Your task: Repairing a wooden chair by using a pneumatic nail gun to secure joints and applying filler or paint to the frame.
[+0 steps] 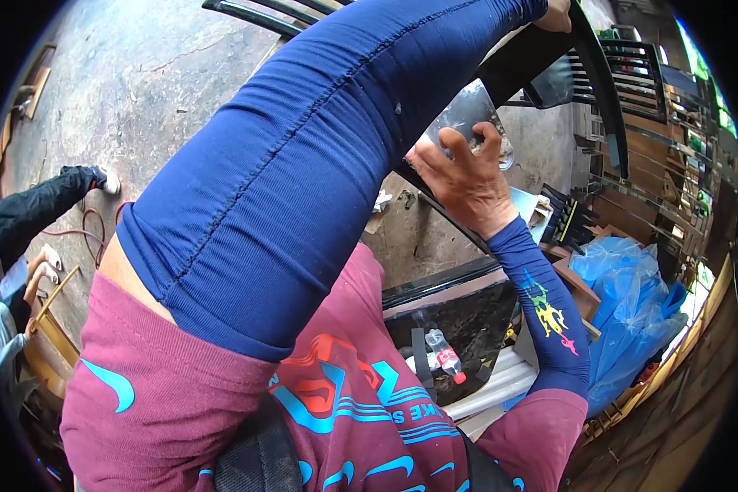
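Both your grips are unclear: left hand point(557, 15) cut off, right hand point(470, 176) half-curled beside a shiny panel point(469, 105); contents indistinct in the bottle point(445, 356).

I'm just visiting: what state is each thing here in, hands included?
Right hand: fingers bent, grip unclear.
Left hand: partly cut off, beside a dark curved piece, grip unclear.
Shiny grey item: behind the right fingers, held or not unclear.
Bottle: lying down, red cap on.
Blue plastic: crumpled.
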Tool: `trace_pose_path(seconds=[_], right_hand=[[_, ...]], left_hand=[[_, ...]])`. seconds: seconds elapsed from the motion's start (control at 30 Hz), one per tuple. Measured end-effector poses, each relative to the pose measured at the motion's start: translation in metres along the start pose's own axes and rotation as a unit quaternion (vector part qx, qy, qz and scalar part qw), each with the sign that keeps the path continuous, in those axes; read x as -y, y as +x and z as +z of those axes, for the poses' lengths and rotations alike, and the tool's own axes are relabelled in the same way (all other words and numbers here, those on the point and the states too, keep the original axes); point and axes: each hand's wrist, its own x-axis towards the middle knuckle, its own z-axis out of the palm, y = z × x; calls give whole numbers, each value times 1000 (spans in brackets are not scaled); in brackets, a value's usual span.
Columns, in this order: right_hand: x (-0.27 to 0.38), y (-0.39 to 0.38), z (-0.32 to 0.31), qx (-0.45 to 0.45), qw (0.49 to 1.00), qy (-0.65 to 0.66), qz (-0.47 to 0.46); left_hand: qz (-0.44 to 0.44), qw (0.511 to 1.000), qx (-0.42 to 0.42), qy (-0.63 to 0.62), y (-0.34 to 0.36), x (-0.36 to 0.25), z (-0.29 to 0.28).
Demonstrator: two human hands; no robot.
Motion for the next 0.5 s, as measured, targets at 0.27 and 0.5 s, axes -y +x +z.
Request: trace_pose_path(seconds=[0.27,0.5], right_hand=[[-3,9,-5,-7,999,6,-35],[-3,-27,-4,31,999,-13,-16]], left_hand=[[49,997,-44,36,13,24,-11],[4,1000,18,-2,10,20,-6]])
